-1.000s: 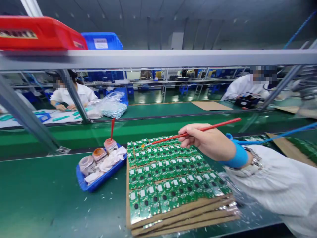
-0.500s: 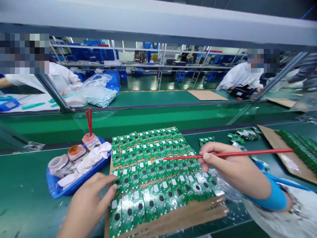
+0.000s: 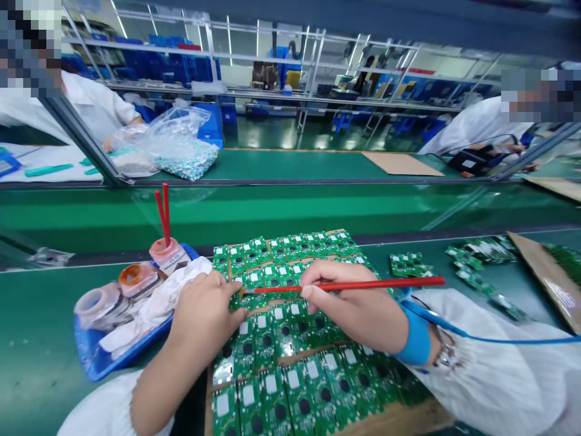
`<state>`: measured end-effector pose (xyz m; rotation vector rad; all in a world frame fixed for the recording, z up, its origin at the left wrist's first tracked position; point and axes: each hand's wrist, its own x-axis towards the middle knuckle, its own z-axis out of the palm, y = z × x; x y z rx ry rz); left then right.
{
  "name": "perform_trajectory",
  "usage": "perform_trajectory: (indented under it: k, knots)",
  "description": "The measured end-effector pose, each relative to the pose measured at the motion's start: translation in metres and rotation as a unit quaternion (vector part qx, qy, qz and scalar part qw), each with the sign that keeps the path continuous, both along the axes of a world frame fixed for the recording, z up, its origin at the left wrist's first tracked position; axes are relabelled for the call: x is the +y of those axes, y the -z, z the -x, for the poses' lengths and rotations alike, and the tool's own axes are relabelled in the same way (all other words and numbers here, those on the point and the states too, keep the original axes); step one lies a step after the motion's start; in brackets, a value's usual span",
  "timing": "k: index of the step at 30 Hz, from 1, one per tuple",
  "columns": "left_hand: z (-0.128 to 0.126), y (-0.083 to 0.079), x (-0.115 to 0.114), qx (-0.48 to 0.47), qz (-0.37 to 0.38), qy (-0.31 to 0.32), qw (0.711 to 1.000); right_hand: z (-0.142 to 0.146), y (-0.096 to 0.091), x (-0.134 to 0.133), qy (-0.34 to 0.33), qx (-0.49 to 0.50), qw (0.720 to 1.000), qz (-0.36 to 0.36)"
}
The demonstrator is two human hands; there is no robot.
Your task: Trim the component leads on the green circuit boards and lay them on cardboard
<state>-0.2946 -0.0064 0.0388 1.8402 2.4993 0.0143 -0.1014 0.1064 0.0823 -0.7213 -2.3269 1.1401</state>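
Observation:
My right hand (image 3: 349, 300) holds a thin red-handled paintbrush (image 3: 376, 284) in a pinch grip. The brush lies almost level, its yellowish tip close above or on the circuit boards at their left side; which, I cannot tell. Just left of the tip is my left hand (image 3: 204, 315), thumb and forefinger apart at the left edge of the boards, nothing visibly held. Green circuit boards (image 3: 272, 339) with white squares and black round spots lie in rows on a brown cardboard sheet (image 3: 399, 421). My right hand hides part of the middle rows.
At left a blue tray (image 3: 91, 357) carries small bottles (image 3: 136, 278), crumpled white cloth (image 3: 175, 281) and two upright red sticks (image 3: 166, 212). Loose boards (image 3: 406, 264) and another cardboard sheet (image 3: 544, 275) lie right. A metal frame post (image 3: 77, 121) rises at left; two co-workers sit opposite.
My right hand and the brush have moved left along the boards. My left hand has shifted up and right towards the brush tip. The view has tilted downward.

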Motion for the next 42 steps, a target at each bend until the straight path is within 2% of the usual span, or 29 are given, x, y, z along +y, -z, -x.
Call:
perform_trajectory:
  k: [8, 15, 27, 35, 42]
  knots:
    - [0.003, 0.01, 0.004, -0.004, 0.007, 0.007, 1.0, 0.011, 0.008, 0.002, -0.022, 0.01, 1.0, -0.017]
    - [0.002, 0.005, 0.004, -0.013, 0.026, 0.004, 1.0, 0.003, 0.005, -0.001, -0.043, -0.03, 0.998, -0.041]
    - [0.004, 0.007, 0.007, -0.01, 0.024, 0.008, 1.0, -0.003, 0.004, -0.002, -0.063, -0.042, 0.995, -0.057]
    - [0.004, 0.004, 0.011, -0.019, 0.025, 0.011, 0.999, -0.017, -0.007, 0.005, -0.009, -0.022, 0.998, -0.051]
    - [-0.001, 0.002, 0.026, -0.02, 0.03, 0.029, 0.999, -0.014, 0.003, 0.007, -0.003, -0.015, 0.998, -0.062]
